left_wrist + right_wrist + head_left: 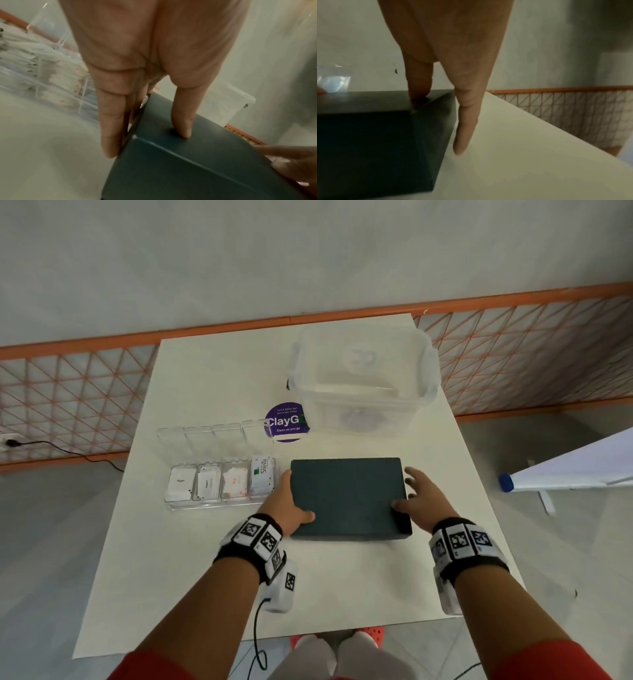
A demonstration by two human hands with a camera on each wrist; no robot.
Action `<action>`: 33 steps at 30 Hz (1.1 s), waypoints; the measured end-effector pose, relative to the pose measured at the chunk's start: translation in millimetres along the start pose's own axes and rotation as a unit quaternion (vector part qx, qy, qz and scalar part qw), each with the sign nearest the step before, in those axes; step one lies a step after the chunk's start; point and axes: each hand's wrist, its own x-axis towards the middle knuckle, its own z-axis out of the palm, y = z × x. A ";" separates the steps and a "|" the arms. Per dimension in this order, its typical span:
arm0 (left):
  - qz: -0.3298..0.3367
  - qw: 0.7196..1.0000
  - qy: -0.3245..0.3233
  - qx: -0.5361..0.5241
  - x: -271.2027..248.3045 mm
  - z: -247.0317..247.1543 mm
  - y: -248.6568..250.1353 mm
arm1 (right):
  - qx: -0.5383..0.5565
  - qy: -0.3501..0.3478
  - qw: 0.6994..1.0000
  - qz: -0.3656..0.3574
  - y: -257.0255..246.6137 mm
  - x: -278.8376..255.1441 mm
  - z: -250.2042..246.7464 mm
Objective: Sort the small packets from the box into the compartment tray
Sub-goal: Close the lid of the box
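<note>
Dark flat box (346,498) sits mid white tabletop (191,577), clear compartment tray (219,505) just left of it. Clear plastic tub's (359,412) behind the box.

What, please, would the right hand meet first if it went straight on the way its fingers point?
The right hand would probably cross bare table and meet the clear plastic bin, though depth is unclear.

Open worktop (191,570) in front of the dark box (347,498) and along its right side, past the right hand (423,501). Tight on the left: compartment tray (219,506) just beside the box, left hand (289,508) filling the gap. Blocked behind by the clear tub (363,412), with only a narrow bare strip between tub and box. More bare worktop left of the tray.
</note>
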 end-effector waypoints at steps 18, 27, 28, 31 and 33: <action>0.162 0.970 0.160 -0.091 -16.5 -141.2 179.2 | 0.080 0.020 0.982 -0.172 -180.0 -15.4 -116.4; 0.137 0.969 0.191 -0.080 76.9 -146.4 236.6 | 0.006 0.152 0.976 -0.155 -236.6 77.4 -122.4; 0.127 0.973 0.182 -0.057 89.0 -143.3 235.5 | -0.014 0.163 0.977 -0.139 -236.4 88.7 -119.1; 0.078 0.981 0.179 0.024 119.2 -135.7 224.0 | -0.080 0.163 0.979 -0.088 -229.1 117.1 -108.1; 0.053 0.980 0.181 0.056 133.3 -130.7 212.3 | -0.123 0.161 0.977 -0.064 -222.9 129.8 -100.9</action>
